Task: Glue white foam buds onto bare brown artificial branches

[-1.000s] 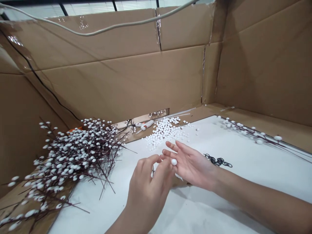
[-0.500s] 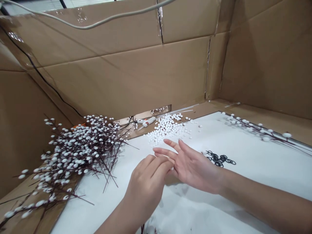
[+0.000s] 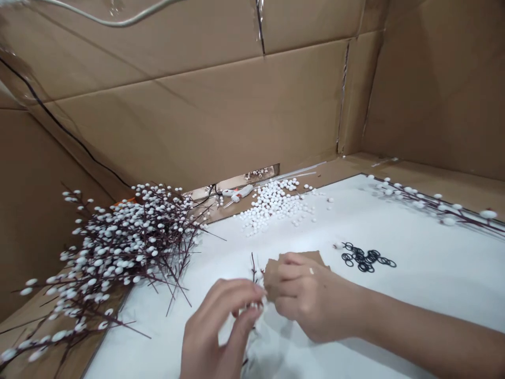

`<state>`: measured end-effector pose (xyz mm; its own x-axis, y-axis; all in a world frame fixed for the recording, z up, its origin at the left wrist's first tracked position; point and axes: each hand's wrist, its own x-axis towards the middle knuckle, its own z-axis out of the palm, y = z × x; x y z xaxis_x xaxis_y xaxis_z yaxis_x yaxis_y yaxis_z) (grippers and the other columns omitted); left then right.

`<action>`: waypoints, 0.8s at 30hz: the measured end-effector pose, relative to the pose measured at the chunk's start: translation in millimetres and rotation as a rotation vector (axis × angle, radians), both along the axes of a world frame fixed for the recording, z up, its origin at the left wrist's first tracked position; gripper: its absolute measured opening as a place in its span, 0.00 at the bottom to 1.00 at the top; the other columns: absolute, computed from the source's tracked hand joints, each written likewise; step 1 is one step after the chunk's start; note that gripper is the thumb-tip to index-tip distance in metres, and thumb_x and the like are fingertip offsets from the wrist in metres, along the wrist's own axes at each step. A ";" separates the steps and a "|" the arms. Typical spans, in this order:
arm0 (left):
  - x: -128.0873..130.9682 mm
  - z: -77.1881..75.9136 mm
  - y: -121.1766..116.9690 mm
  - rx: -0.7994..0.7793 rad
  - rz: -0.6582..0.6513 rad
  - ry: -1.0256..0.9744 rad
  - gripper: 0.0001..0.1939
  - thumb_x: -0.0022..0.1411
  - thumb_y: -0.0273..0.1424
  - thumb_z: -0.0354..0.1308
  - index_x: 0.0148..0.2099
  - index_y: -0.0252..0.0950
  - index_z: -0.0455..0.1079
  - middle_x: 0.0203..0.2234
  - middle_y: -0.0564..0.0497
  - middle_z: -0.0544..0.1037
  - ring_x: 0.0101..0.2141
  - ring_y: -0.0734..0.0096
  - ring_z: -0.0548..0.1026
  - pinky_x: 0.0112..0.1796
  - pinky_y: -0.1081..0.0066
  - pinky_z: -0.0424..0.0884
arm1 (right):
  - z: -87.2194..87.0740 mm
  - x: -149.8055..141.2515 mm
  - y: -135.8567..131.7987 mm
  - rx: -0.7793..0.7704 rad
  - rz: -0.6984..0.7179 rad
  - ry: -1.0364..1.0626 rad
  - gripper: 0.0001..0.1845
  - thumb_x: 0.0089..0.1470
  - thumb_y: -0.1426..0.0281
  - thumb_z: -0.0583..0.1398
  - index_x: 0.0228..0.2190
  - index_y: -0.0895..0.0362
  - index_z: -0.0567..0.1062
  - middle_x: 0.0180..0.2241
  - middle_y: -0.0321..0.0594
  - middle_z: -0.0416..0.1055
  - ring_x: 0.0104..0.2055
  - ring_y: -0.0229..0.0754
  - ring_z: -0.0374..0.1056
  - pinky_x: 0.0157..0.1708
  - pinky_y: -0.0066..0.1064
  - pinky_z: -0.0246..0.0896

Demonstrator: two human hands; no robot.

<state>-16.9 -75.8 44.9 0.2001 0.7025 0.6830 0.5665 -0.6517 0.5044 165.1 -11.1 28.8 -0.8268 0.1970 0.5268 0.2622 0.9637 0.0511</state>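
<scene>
My left hand (image 3: 221, 326) and my right hand (image 3: 303, 300) meet low in the middle of the white sheet (image 3: 414, 273). Both have their fingers curled. The left fingertips pinch at a thin dark twig (image 3: 253, 268) that pokes up between the hands; a small white bead seems to sit at the fingertips, too small to be sure. My right hand is closed beside it, over a brown cardboard scrap (image 3: 311, 259). What the right fingers hold is hidden.
A big bundle of dark branches with white buds (image 3: 118, 252) lies at the left. Loose white beads (image 3: 276, 202) and a glue gun (image 3: 239, 193) lie at the back, black rings (image 3: 365, 259) right of my hands, another budded branch (image 3: 434, 202) far right. Cardboard walls (image 3: 221, 105) enclose the space.
My right hand, earlier flat and palm-up with a white bead on its fingers, has turned over and closed. Both hands moved down toward me, and the twig now shows between them.
</scene>
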 end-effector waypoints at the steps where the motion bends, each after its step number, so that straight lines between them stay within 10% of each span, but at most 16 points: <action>1: -0.3 -0.7 4.4 -0.130 0.070 -0.097 0.08 0.55 0.24 0.56 0.37 0.42 0.70 0.29 0.53 0.75 0.28 0.74 0.72 0.28 0.78 0.69 | -1.0 -0.7 -1.6 0.061 0.029 -0.042 0.08 0.41 0.79 0.55 0.15 0.58 0.66 0.15 0.36 0.63 0.25 0.38 0.56 0.30 0.32 0.49; 15: 23.8 4.3 18.4 -0.756 -0.171 -0.584 0.09 0.37 0.18 0.65 0.18 0.38 0.76 0.19 0.51 0.75 0.23 0.72 0.72 0.24 0.76 0.68 | 21.7 -7.5 -32.1 -0.110 0.071 -0.679 0.04 0.36 0.77 0.59 0.16 0.57 0.71 0.17 0.34 0.70 0.14 0.35 0.53 0.10 0.28 0.37; 24: 31.4 -2.6 27.6 -0.912 -0.249 -0.668 0.12 0.35 0.14 0.62 0.15 0.37 0.75 0.16 0.54 0.74 0.18 0.77 0.70 0.19 0.78 0.66 | -7.4 -6.6 -33.6 -0.133 0.115 -0.517 0.09 0.39 0.73 0.60 0.12 0.56 0.68 0.14 0.35 0.68 0.18 0.36 0.59 0.18 0.29 0.47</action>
